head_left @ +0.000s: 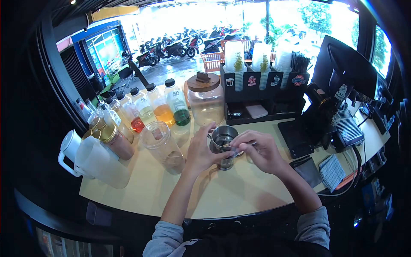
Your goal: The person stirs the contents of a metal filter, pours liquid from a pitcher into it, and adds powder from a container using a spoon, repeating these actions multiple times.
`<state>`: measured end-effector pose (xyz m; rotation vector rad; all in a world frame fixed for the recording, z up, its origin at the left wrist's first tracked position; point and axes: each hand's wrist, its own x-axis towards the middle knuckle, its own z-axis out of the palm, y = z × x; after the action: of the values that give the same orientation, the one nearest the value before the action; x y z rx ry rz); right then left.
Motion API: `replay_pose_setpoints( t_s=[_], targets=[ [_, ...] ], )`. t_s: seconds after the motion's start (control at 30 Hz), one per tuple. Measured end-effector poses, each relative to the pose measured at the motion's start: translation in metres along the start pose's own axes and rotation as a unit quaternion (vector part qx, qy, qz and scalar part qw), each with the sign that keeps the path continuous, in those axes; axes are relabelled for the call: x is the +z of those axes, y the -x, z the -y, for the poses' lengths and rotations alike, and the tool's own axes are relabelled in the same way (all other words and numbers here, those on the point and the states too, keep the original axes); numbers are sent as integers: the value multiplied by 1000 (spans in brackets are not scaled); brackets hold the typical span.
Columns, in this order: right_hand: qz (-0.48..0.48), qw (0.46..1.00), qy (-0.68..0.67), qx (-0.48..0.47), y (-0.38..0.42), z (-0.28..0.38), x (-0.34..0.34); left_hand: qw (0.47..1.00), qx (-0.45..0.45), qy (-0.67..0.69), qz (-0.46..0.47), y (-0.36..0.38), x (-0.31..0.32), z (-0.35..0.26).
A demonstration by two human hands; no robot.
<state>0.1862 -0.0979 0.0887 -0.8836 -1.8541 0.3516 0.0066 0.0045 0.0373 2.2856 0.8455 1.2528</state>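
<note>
In front of me a dark, shiny metal cup (pixel 224 133) stands on the counter. My left hand (pixel 202 147) is closed around its left and near side, steadying it. My right hand (pixel 262 152) pinches a thin metal spoon (pixel 253 141) at the cup's right rim, its lower end down toward the inside. What lies in the cup is too small to make out. Left of my left hand stands a clear plastic container (pixel 164 145) with some brown powder at its bottom.
A wood-lidded glass jar (pixel 206 100) and bottles of coloured liquid, one green (pixel 181 116), stand behind. At left are a white pitcher (pixel 102 165) and a brown jar (pixel 117 143). A black cup rack (pixel 265 96), a black scale (pixel 297 139) and a checked cloth (pixel 332 172) are at right.
</note>
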Motion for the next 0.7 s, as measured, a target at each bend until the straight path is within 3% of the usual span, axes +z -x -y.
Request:
replay_pose_setpoints(
  t_s=[0.07,0.2,0.27,0.57,0.7],
  targets=[
    [-32,993,-107,47,2,-2,0,999,-5,-28,45,-2,2,0],
    [-62,993,-72,68,2,-8,2,998,-18,-9,65,-4,2,1],
    [-42,986,-144,66,3,-8,-1,999,-1,16,43,-4,4,5],
    [-23,970,-235,63,7,-15,-13,998,33,57,18,-3,1,0],
    [-62,971,-218,69,3,-11,-7,998,38,46,29,-3,0,-1]
  ],
)
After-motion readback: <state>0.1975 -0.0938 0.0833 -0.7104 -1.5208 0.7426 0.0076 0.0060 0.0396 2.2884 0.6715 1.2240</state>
